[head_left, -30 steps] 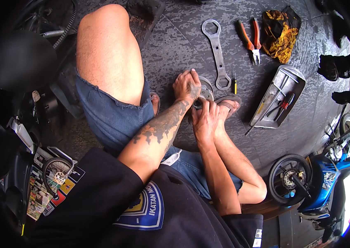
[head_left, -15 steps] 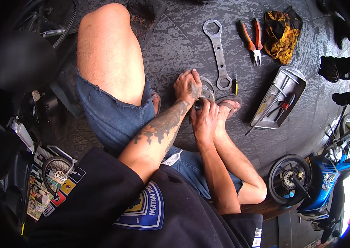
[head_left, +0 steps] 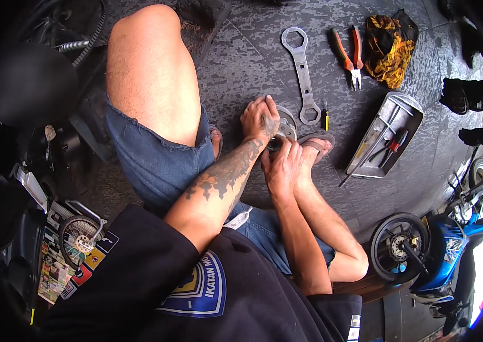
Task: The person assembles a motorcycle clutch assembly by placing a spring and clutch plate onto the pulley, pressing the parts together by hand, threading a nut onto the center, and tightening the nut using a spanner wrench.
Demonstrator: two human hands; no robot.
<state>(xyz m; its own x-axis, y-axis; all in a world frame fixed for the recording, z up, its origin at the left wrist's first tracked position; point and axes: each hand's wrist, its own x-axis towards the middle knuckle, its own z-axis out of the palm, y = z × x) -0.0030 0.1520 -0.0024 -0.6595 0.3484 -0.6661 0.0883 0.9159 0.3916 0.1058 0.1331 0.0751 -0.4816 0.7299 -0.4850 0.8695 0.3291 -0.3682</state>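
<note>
Between my feet is a round grey metal pulley-like part point(head_left: 288, 122), with holes in its face and a dark round hub near its lower edge. My left hand point(head_left: 260, 118) grips its left rim, fingers curled over the far side. On the near side, my right hand point(head_left: 284, 166) is closed around the hub, fingertips bent against it. Both hands cover much of the part, so its underside is hidden. Just beyond it lie a flat double-ended hex wrench point(head_left: 303, 77) and a small yellow-handled screwdriver point(head_left: 327, 118).
Orange-handled pliers point(head_left: 349, 57) lie by a crumpled black-and-yellow cloth point(head_left: 391, 50). A metal tray point(head_left: 383, 139) at right holds a rod and a red-black tool. A blue motorcycle point(head_left: 449, 245) stands at lower right. My sandalled foot point(head_left: 318, 146) is right beside the part.
</note>
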